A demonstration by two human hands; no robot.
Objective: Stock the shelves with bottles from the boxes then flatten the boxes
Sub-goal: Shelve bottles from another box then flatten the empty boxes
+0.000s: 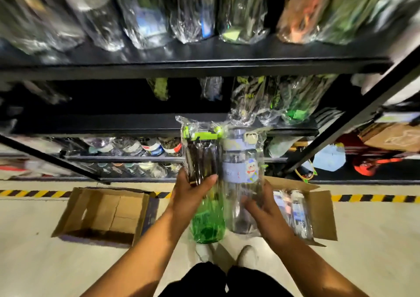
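While both bottles pointed lids-first toward the shelves, their long axes running away from the person, the left hand (193,198) gripped the green bottle (208,226), thumb across its middle. The right hand (266,215) curled round the purple bottle (242,160) at its lower half. The bottles touched side by side, over the floor gap between the empty box (102,215) and the part-filled box (323,215), near the middle shelf's (113,124) front edge.

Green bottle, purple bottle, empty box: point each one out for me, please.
green bottle (208,227), head view, on its green lower body.
purple bottle (236,171), head view, on its purple band beside the cartoon sticker.
empty box (118,215), head view, on its bare inner bottom.
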